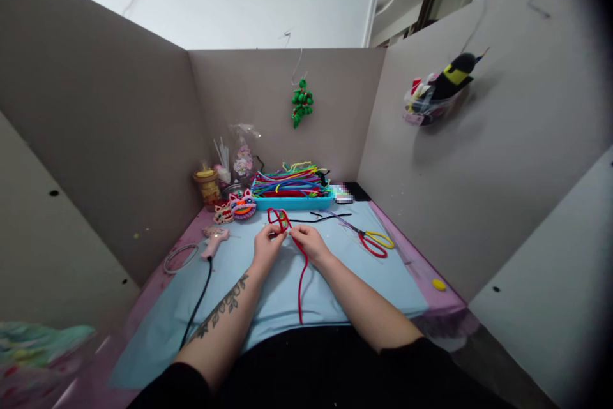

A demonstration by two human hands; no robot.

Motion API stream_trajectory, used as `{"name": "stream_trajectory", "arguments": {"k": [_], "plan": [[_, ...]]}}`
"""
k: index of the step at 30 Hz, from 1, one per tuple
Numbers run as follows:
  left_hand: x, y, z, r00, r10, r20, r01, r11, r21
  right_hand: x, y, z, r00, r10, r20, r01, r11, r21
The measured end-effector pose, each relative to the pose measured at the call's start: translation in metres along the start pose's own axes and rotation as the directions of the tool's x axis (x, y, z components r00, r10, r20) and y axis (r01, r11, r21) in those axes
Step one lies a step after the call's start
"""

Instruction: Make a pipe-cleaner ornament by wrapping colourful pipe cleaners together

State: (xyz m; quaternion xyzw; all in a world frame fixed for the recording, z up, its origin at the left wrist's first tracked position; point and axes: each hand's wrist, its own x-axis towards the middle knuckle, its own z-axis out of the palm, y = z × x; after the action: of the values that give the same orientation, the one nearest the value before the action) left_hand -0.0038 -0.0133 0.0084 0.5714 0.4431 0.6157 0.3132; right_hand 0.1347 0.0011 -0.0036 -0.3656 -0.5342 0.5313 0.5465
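Note:
Both my hands meet over the light blue cloth, working on a red pipe cleaner (pixel 301 294). My left hand (pixel 268 244) is closed, pinching a small red looped piece (pixel 275 212) with some green inside its outline. Close beside it, my right hand (pixel 310 244) is closed too, its fingertips on the red pipe cleaner where it leaves the looped piece. The long free end hangs down toward my lap. Fingers partly hide the spot where the strands join.
A blue tray (pixel 292 203) of colourful pipe cleaners stands behind my hands. Scissors (pixel 376 243) with red and yellow handles lie right. A pink glue gun (pixel 215 243) with a black cord lies left, near finished pipe-cleaner faces (pixel 243 206). Grey panels (pixel 282 103) enclose the table.

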Motion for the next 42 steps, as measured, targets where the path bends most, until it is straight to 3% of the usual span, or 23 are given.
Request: {"name": "stream_trajectory", "arguments": {"k": [9, 12, 19, 22, 25, 28, 37, 42], "plan": [[0.0, -0.009, 0.007, 0.991, -0.133, 0.015, 0.134, 0.976, -0.17, -0.003, -0.005, 0.002, 0.967, 0.226, 0.115, -0.247, 0.94, 0.237], [0.0, -0.009, 0.01, 0.98, -0.19, 0.065, 0.2, 0.945, -0.258, -0.002, -0.002, -0.001, 0.946, 0.281, 0.163, -0.316, 0.91, 0.269], [-0.005, -0.011, 0.012, 0.962, -0.217, 0.168, 0.263, 0.904, -0.338, 0.003, 0.005, -0.005, 0.948, 0.301, 0.099, -0.317, 0.902, 0.293], [-0.005, -0.012, 0.011, 0.941, -0.254, 0.221, 0.328, 0.844, -0.424, 0.003, 0.005, -0.004, 0.97, 0.24, 0.04, -0.243, 0.948, 0.206], [-0.005, -0.009, 0.011, 0.913, -0.318, 0.254, 0.406, 0.747, -0.527, 0.005, 0.007, -0.006, 0.998, 0.061, -0.008, -0.06, 0.995, 0.078], [-0.005, -0.005, 0.01, 0.894, -0.35, 0.28, 0.448, 0.677, -0.584, 0.005, 0.009, -0.01, 0.993, -0.109, -0.034, 0.105, 0.989, -0.105], [-0.003, -0.004, 0.005, 0.878, -0.35, 0.328, 0.479, 0.61, -0.631, -0.007, 0.001, -0.01, 0.92, -0.388, 0.057, 0.362, 0.786, -0.501], [-0.005, -0.001, 0.006, 0.879, -0.363, 0.309, 0.476, 0.649, -0.594, -0.009, 0.0, -0.009, 0.865, -0.477, 0.156, 0.466, 0.646, -0.605]]}}
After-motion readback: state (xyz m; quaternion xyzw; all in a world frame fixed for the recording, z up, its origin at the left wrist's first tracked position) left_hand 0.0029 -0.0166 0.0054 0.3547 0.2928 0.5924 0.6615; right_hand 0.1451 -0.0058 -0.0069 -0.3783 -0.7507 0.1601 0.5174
